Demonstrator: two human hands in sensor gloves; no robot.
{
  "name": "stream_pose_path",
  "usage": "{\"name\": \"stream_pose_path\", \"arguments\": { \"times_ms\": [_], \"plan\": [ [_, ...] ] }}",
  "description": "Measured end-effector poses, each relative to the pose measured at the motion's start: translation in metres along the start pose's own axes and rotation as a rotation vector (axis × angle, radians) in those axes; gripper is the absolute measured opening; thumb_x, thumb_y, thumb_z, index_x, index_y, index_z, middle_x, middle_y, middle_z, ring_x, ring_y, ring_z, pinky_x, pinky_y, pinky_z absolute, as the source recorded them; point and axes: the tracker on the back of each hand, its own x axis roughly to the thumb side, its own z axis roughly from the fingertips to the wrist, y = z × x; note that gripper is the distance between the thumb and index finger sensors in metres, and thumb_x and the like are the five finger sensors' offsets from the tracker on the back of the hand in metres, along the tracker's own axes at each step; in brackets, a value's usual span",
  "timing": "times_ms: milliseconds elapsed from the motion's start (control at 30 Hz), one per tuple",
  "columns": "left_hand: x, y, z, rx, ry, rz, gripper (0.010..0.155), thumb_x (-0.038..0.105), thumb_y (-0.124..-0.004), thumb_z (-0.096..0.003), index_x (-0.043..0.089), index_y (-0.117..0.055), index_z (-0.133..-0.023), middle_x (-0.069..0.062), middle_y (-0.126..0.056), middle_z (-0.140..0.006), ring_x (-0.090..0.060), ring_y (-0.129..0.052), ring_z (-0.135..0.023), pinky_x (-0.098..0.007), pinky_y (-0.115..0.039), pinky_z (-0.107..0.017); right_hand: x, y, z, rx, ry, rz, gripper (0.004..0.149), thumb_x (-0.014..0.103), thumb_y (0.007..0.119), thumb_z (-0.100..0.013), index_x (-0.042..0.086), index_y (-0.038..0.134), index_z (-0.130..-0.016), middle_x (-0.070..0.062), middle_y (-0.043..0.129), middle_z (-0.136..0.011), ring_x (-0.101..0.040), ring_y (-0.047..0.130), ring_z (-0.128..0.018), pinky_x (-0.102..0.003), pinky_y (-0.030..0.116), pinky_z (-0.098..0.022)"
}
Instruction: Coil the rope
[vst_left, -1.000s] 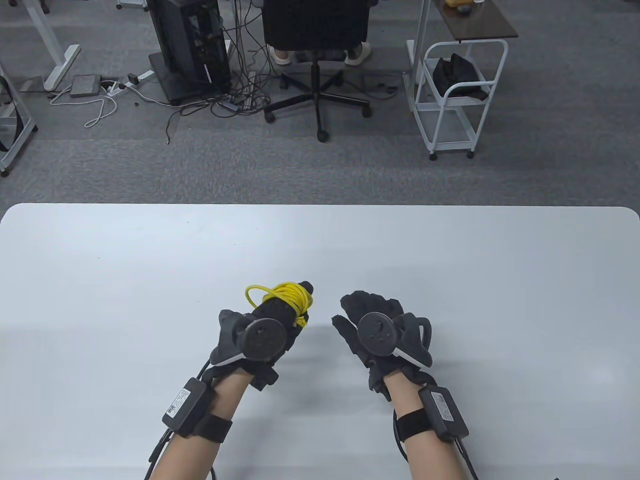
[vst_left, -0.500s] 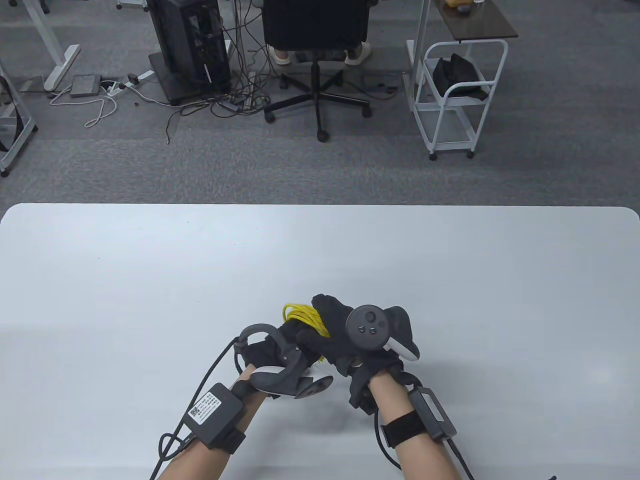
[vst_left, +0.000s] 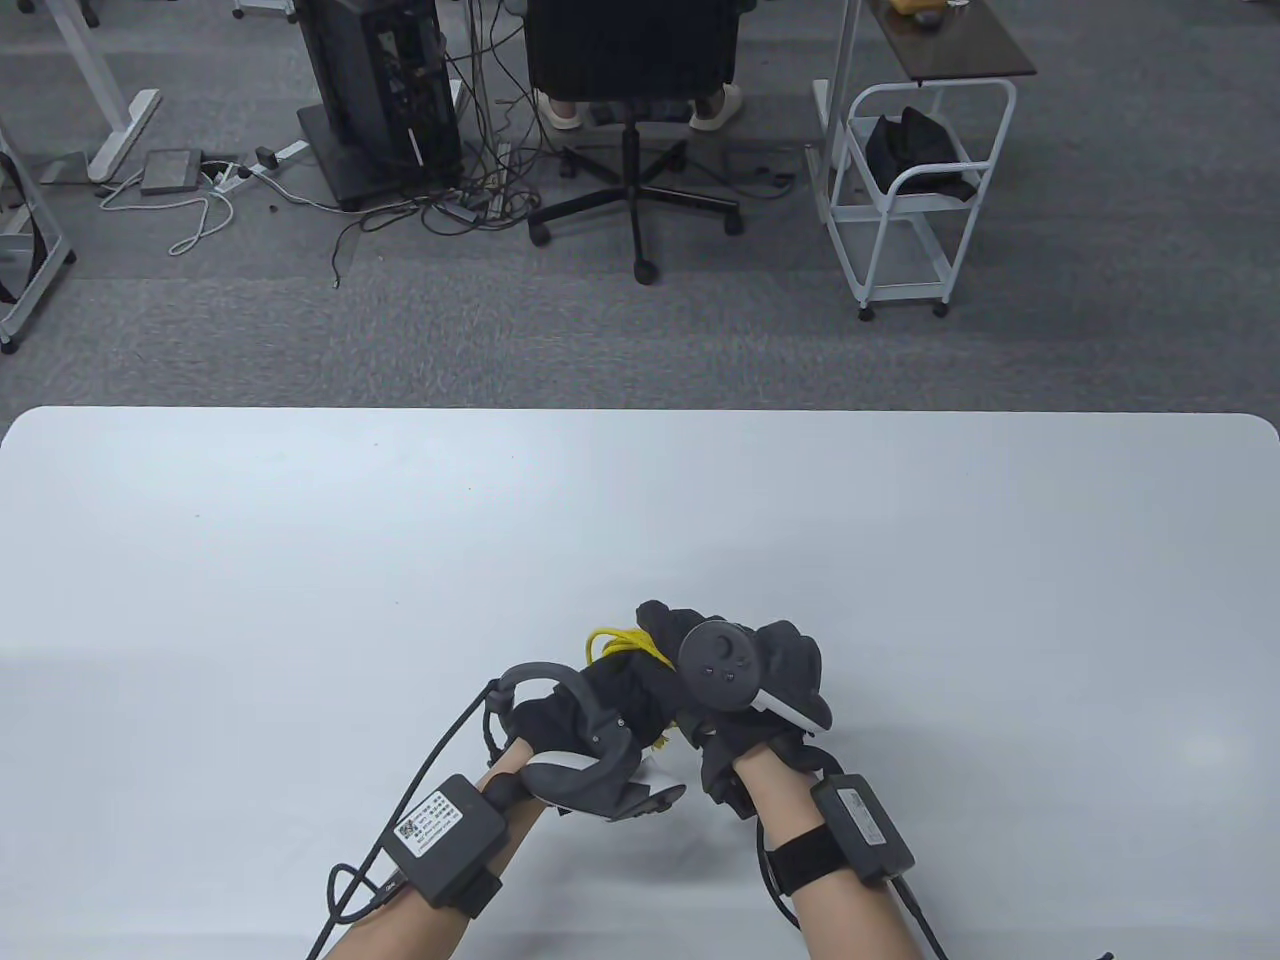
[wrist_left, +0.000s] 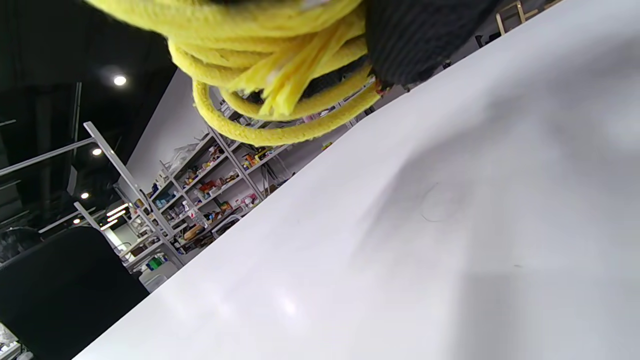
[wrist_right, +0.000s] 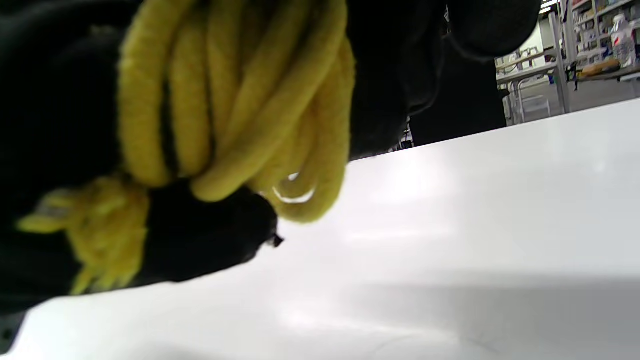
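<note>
The yellow rope (vst_left: 612, 643) is a coil wound round the fingers of my left hand (vst_left: 600, 700), just above the white table (vst_left: 300, 560) near its front edge. My right hand (vst_left: 668, 628) lies over the coil from the right and grips it. Only a small part of the coil shows between the gloves in the table view. In the left wrist view the coil (wrist_left: 280, 115) hangs at the top with a frayed end (wrist_left: 287, 80) across it. In the right wrist view the loops (wrist_right: 240, 100) sit between black gloved fingers, with the frayed end (wrist_right: 95, 225) at the left.
Black cables run from the wrist packs (vst_left: 450, 835) off the table's front edge. Beyond the far edge the floor holds an office chair (vst_left: 632, 60), a white cart (vst_left: 905, 190) and a computer tower (vst_left: 375, 90).
The hands were apart, the right hand open and empty. The left hand has turned over and drawn back toward the front edge. The right hand has moved left onto the coil and closed on it.
</note>
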Motion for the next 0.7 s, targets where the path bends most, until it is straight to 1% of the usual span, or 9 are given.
{"name": "stream_pose_path", "arguments": {
  "times_ms": [167,233,400,500,567,600,700],
  "plan": [
    [0.003,0.002,-0.001,0.010,-0.007,-0.021,0.056,0.046,-0.067,-0.0558,0.028,-0.059,-0.109,-0.004,-0.073,-0.111,-0.018,-0.084,-0.099,-0.031,-0.064,-0.079,-0.003,0.000,0.000,-0.014,0.045,0.015,0.051,0.034,0.074,-0.060,0.009,0.063,-0.103,-0.019,0.082,-0.092,-0.042,0.090,-0.072,-0.066,0.066,-0.061],
    [0.003,0.001,-0.002,0.012,-0.001,0.000,0.056,0.046,-0.066,-0.0559,0.028,-0.059,-0.109,-0.004,-0.072,-0.113,-0.019,-0.083,-0.100,-0.032,-0.062,-0.080,-0.004,0.000,0.000,-0.021,0.078,0.014,0.050,0.034,0.073,-0.060,0.009,0.063,-0.103,-0.019,0.082,-0.091,-0.041,0.090,-0.071,-0.066,0.067,-0.061],
    [0.002,0.004,-0.002,0.019,0.014,-0.026,0.057,0.047,-0.064,-0.0562,0.028,-0.059,-0.110,-0.004,-0.068,-0.116,-0.022,-0.077,-0.104,-0.033,-0.058,-0.081,-0.005,-0.004,0.001,-0.057,0.133,0.026,0.049,0.031,0.072,-0.060,0.009,0.063,-0.103,-0.020,0.082,-0.091,-0.040,0.092,-0.067,-0.065,0.070,-0.059],
    [0.003,0.004,-0.004,-0.011,0.026,-0.024,0.059,0.048,-0.064,-0.0563,0.027,-0.058,-0.111,-0.005,-0.065,-0.119,-0.023,-0.071,-0.107,-0.034,-0.051,-0.081,-0.010,-0.002,0.002,-0.063,0.175,0.022,0.048,0.029,0.071,-0.060,0.009,0.063,-0.103,-0.021,0.081,-0.091,-0.038,0.094,-0.064,-0.063,0.072,-0.058],
    [0.003,0.005,-0.003,0.000,0.027,-0.044,0.060,0.049,-0.063,-0.0564,0.029,-0.056,-0.112,-0.003,-0.062,-0.122,-0.023,-0.067,-0.109,-0.037,-0.046,-0.081,-0.019,-0.003,0.002,-0.070,0.207,0.036,0.047,0.028,0.069,-0.060,0.009,0.062,-0.103,-0.021,0.081,-0.092,-0.037,0.094,-0.062,-0.062,0.073,-0.058],
    [0.002,0.006,-0.003,0.002,0.030,-0.049,0.060,0.050,-0.063,-0.0564,0.030,-0.055,-0.113,0.001,-0.060,-0.124,-0.024,-0.065,-0.112,-0.039,-0.046,-0.081,-0.023,-0.004,0.003,-0.075,0.222,0.030,0.047,0.027,0.069,-0.060,0.010,0.063,-0.103,-0.021,0.081,-0.092,-0.037,0.094,-0.062,-0.062,0.073,-0.057],
    [0.001,0.007,-0.003,0.012,0.038,-0.023,0.062,0.051,-0.063,-0.0561,0.030,-0.053,-0.114,0.003,-0.056,-0.125,-0.022,-0.060,-0.115,-0.040,-0.045,-0.081,-0.034,-0.007,0.005,-0.080,0.261,-0.073,0.047,0.026,0.069,-0.060,0.009,0.062,-0.103,-0.022,0.080,-0.091,-0.036,0.095,-0.060,-0.062,0.074,-0.057]
  ]
}}
